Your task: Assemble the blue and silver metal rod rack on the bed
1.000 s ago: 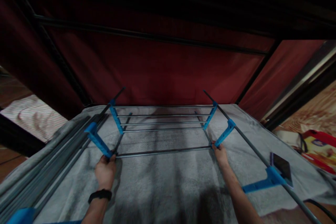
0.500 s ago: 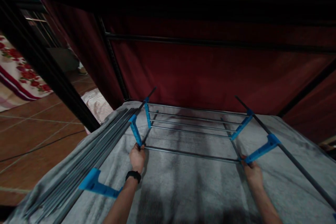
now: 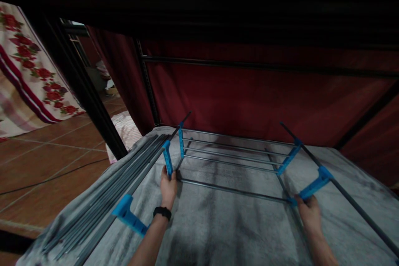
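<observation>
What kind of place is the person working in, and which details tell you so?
Probably a sleeping area, on a lower bunk: a grey blanket covers the surface, a black metal frame surrounds it, and red curtains enclose it.

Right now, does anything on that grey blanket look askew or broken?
Nothing looks broken. The one oddity is unevenness: a single rod runs between the left hand and right hand, while four rods span the far blue brackets.

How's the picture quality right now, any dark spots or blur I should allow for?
Head view: top nearly black; soft shadows on the gray blanket; faint highlights along the metal crossbar; right hand slightly soft; wide-angle stretching likely toward the edges.
</observation>
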{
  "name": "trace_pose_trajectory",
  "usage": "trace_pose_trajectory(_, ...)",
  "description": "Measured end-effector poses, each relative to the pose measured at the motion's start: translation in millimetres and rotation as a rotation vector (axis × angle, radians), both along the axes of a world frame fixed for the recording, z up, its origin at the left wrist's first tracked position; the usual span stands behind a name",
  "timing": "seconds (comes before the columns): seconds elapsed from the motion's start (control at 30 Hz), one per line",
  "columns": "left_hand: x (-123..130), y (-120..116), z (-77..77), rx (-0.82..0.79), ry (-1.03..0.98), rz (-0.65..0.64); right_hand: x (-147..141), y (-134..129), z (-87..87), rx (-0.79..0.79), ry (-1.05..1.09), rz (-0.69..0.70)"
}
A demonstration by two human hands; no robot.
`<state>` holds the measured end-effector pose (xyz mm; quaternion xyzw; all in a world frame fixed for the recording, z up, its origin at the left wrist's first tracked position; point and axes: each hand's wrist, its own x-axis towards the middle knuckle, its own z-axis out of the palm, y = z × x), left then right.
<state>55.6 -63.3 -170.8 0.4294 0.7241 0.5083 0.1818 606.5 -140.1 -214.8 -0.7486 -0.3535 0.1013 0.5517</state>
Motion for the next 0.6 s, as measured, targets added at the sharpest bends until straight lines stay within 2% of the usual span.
trace_pose_trajectory(0.13, 7, 2, 32.4, 0.243, 0.040, 0.001, -5, 4, 33.2, 0.073, 0.051, 0.010)
trace_pose_trajectory(0.27, 9, 7, 52.7, 0.230, 0.026, 0.049, -7, 6, 46.8, 0.096, 0.021, 0.013)
trace_pose_trajectory(0.6, 7, 13, 49.4, 0.222, 0.042, 0.102, -8, 2, 47.9, 0.099, -0.027, 0.061)
